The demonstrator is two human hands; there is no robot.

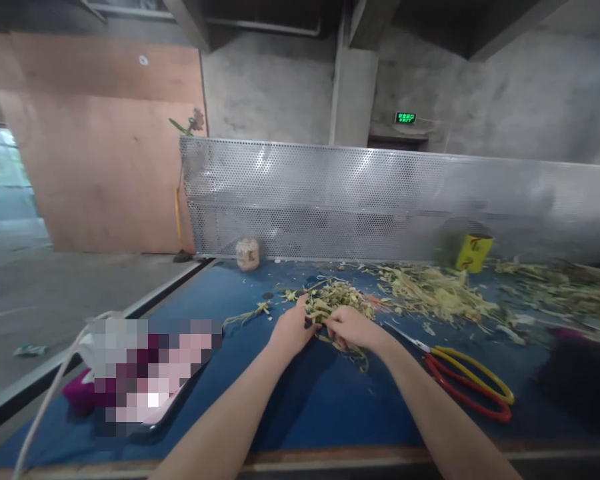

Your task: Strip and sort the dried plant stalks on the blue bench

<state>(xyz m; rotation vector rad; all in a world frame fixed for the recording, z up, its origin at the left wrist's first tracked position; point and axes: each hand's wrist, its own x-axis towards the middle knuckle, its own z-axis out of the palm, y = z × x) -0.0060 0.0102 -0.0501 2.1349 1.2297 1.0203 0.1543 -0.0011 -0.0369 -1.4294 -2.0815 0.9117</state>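
A loose heap of dried yellow-green plants (341, 297), with pale flower-like tips and thin stems, lies on the blue table (300, 413). At the heap's left front edge my left hand (293, 328) is closed on some of the dried stems. My right hand (354, 327) is beside it with fingers curled in, pinching stems at the front of the heap. Parts of both sets of fingertips are hidden in the plants. Long scissors (467, 380) with one yellow and one red handle lie to the right of my right forearm, blades pointing toward the heap.
More dried stems (440, 293) spread at the right, near a yellow can (475, 252). A whitish jar (247, 254) stands by the perforated metal panel (300, 193). A partly blurred phone-like object (167, 403) and a pale cable (45, 407) lie at the left.
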